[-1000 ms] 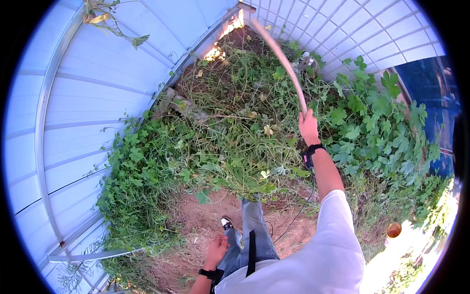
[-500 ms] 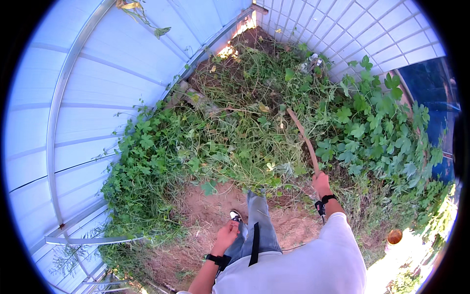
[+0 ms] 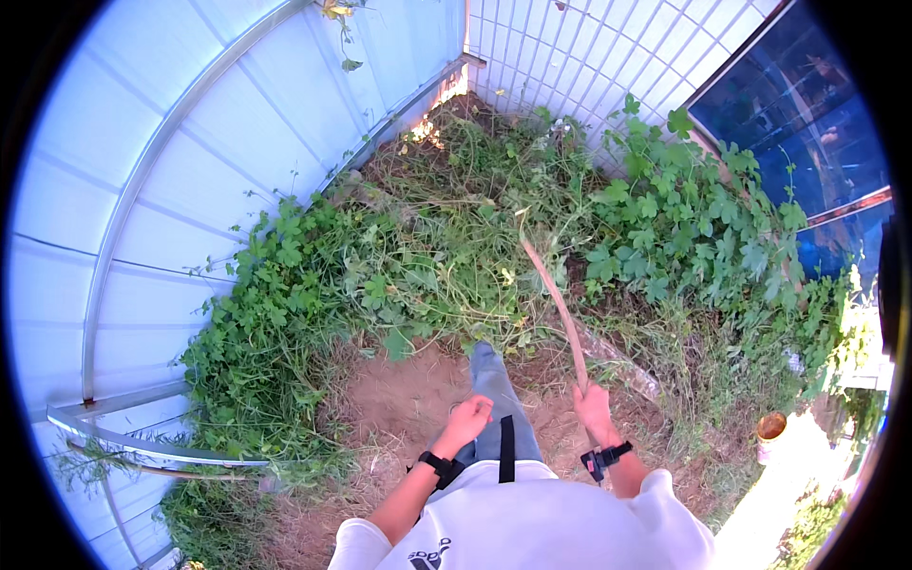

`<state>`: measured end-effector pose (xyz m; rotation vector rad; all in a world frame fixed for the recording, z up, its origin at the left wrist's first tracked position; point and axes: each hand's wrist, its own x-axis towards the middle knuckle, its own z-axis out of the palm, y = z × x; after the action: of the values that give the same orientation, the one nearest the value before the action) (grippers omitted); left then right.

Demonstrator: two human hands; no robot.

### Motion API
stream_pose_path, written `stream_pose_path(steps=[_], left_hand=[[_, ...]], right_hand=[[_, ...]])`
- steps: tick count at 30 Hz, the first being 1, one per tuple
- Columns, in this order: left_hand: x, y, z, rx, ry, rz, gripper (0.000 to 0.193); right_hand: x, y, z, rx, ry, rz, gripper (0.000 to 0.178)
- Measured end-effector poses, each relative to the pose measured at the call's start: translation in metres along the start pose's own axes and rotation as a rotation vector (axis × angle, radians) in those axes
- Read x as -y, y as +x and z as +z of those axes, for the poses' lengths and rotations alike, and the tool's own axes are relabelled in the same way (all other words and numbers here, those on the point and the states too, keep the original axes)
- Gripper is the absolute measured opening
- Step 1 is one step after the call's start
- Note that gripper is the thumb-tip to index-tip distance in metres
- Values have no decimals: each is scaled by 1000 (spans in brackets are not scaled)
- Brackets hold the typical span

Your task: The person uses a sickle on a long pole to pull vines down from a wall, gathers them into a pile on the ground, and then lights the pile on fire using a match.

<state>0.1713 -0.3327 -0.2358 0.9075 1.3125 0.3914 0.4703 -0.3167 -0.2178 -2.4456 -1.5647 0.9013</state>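
Observation:
My right hand [image 3: 593, 410] is wrapped round the near end of a long, slightly bent wooden handle [image 3: 560, 302]. The handle slopes away and a little left over a heap of pulled vines and weeds [image 3: 427, 271]. Among the stems its far tip is too small to make out, so the kind of tool cannot be told. In front of my waist hangs my left hand [image 3: 469, 418], fingers curled in with nothing visible in them. Bare reddish soil [image 3: 404, 389] lies beneath it. My leg in blue jeans [image 3: 492, 375] reaches forward to the heap's edge.
A white panel wall [image 3: 171, 228] with a curved metal rail [image 3: 119, 214] runs along the left. Behind stands a white tiled wall [image 3: 570, 66]. Leafy vines [image 3: 703, 223] climb at right beside a blue panel [image 3: 788, 104]. A log [image 3: 617, 361] and a bucket [image 3: 770, 432] lie right.
My right hand has drawn the wooden handle nearer and to the left. My left hand has risen slightly and moved right. The whole view has shifted, and the log at right now shows more.

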Motion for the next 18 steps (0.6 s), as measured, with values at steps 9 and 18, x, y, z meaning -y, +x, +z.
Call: stream_pose_path(steps=[9, 18], left_hand=[[-2, -87, 56, 263, 274, 238, 24], [45, -89, 19, 92, 128, 172, 24]], right_hand=[[-40, -164, -43, -146, 4, 75, 42], [-19, -243, -84, -71, 138, 188, 43]])
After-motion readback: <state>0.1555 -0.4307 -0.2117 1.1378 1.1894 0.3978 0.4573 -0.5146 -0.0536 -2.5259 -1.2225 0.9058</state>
